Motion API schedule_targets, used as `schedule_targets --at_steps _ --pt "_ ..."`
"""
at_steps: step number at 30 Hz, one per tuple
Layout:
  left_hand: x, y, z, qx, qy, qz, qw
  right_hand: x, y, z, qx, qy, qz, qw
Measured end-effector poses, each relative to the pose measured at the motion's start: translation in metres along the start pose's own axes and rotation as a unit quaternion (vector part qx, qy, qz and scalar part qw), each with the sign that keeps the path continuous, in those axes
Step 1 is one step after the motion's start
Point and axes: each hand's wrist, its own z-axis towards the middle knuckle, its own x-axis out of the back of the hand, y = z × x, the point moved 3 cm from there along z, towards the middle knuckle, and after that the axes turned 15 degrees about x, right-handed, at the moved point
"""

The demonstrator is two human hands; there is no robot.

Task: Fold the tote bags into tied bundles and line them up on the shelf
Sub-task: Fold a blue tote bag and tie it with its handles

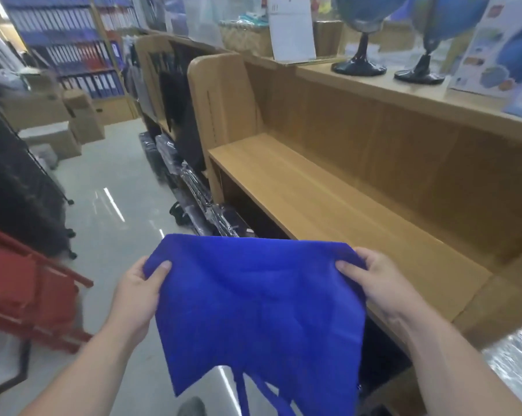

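Tote bag point(253, 310) — royal blue fabric, unfolded, held spread in the air by its two upper corners, straps dangling below. Shelf point(328, 199) — light wood, long board, just right of the bag.

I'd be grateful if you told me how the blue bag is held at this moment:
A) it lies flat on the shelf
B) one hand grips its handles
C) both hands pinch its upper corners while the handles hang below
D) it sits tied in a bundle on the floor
C: the left hand and right hand each pinch an upper corner of the bag, and its handles dangle beneath it.
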Motion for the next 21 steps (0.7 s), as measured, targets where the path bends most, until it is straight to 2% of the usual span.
schedule_targets --at_steps 3,8,14,18,21 --pt "-0.025 0.031 0.069 -0.023 -0.031 0.022 0.999 -0.006 0.004 0.040 -0.007 0.037 -0.014 0.999" --pt "-0.065 0.101 0.182 -0.034 -0.130 0.066 0.989 -0.023 0.005 0.106 -0.011 0.165 -0.023 0.986" --pt "-0.133 0.214 0.258 -0.093 -0.252 0.125 0.955 -0.013 -0.049 0.180 0.046 0.280 -0.058 0.957" --pt "-0.192 0.278 0.281 -0.109 -0.306 0.098 0.941 0.018 -0.092 0.213 0.095 0.393 -0.128 0.906" --pt "-0.230 0.287 0.303 -0.068 -0.287 0.053 0.954 0.036 -0.098 0.228 0.084 0.437 -0.307 0.841"
